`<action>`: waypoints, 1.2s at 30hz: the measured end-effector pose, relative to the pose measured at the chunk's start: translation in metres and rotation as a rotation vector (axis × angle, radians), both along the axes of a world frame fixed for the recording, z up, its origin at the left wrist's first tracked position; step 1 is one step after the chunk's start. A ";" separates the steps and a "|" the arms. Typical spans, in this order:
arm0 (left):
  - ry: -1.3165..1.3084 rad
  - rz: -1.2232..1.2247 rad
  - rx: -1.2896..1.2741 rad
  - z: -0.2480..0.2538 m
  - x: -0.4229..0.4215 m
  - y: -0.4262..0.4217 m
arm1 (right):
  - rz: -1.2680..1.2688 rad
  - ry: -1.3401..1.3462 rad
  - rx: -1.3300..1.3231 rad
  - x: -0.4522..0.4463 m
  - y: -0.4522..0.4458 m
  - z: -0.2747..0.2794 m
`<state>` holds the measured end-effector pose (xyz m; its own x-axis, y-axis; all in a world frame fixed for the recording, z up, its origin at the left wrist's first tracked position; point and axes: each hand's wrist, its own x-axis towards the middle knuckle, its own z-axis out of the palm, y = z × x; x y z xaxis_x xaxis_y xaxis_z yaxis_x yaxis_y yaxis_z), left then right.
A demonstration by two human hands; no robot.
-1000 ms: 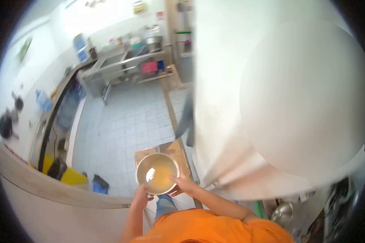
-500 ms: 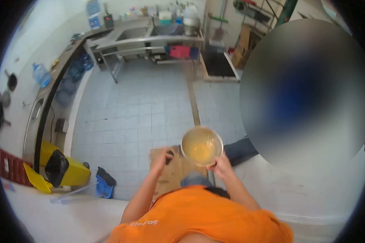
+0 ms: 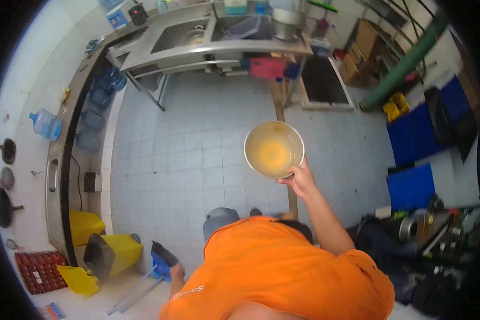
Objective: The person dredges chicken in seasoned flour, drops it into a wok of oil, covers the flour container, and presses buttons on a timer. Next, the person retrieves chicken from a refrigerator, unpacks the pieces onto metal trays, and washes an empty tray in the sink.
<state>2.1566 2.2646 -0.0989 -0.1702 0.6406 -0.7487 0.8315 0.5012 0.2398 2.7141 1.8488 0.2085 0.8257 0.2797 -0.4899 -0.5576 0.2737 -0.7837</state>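
Note:
My right hand (image 3: 302,180) grips the rim of a round metal bowl (image 3: 253,152), thumb over the inner edge and fingers underneath. The bowl is held out in front of me, tipped so its inside faces me. A yellowish patch (image 3: 274,153) shows at its bottom; whether it is liquid or residue I cannot tell. My left hand (image 3: 178,272) hangs low by my side, close in view to a blue dustpan (image 3: 161,265) and a dark broom head (image 3: 165,253). Its fingers are mostly hidden, and I cannot tell whether it touches them.
Ahead stands a steel sink counter (image 3: 208,47). A side counter (image 3: 64,138) with water jugs (image 3: 47,125) runs along the left. Yellow bins (image 3: 124,256) and a red crate (image 3: 40,273) are at lower left. Blue panels (image 3: 410,186) and dark clutter lie to the right.
The bowl has moved farther forward in my right hand. My left hand has dropped from beside the bowl to my side. The view has shifted toward the sink counter, and the wooden surface is mostly hidden.

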 end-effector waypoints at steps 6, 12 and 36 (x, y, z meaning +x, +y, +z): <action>0.082 -0.044 -0.083 -0.002 0.104 0.018 | 0.027 -0.066 0.116 0.234 0.140 -0.033; 0.232 -0.781 -0.034 -0.087 0.343 0.154 | -0.154 -0.117 0.181 0.498 0.270 -0.044; -0.116 0.240 -0.035 0.069 0.748 0.322 | -0.035 -0.711 -1.435 1.070 0.425 -0.242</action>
